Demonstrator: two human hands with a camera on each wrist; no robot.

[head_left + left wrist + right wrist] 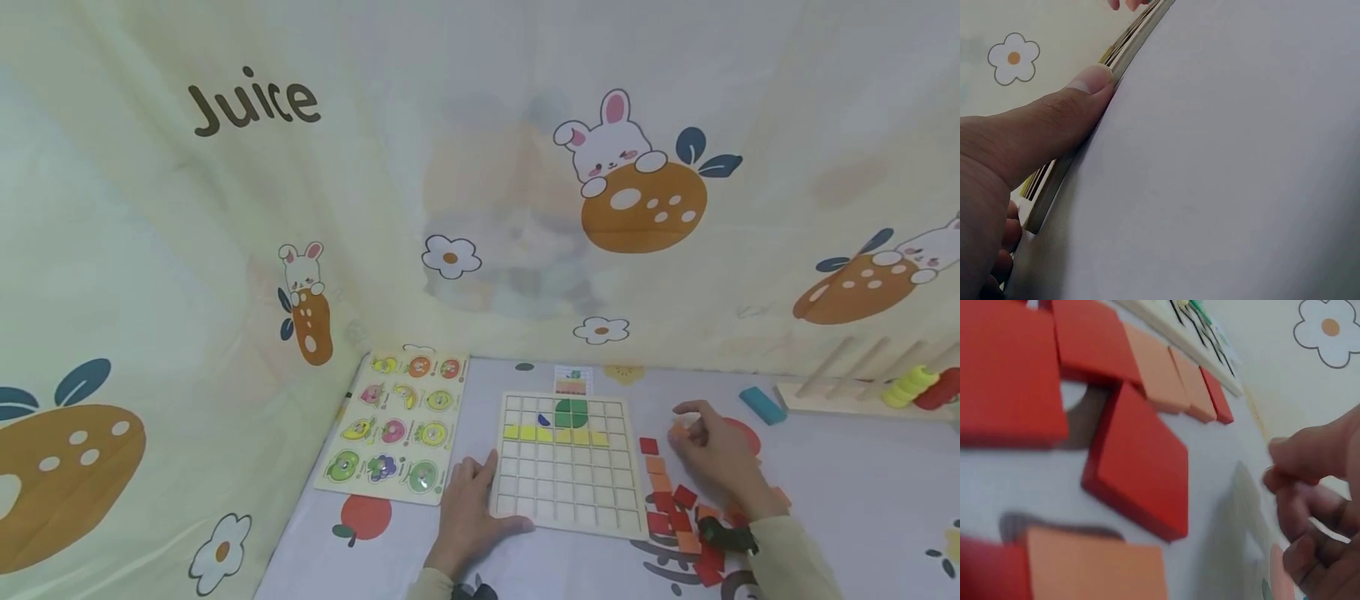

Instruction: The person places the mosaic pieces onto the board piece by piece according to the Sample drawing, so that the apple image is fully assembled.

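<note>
A pale wooden grid board lies on the table. In it sit a row of yellow squares, green rounded tiles and a small blue piece. My left hand rests at its near left corner, thumb along the front edge, fingers by the left side. In the left wrist view the thumb presses that edge. Right of the board, my right hand is raised, pinching a small orange tile mostly hidden by the fingers. Below it lie loose red tiles and orange tiles.
A fruit puzzle board lies left of the grid board. Behind the grid stands a small picture card. Farther right are a teal block and a wooden peg rack with coloured beads. A printed curtain hangs behind.
</note>
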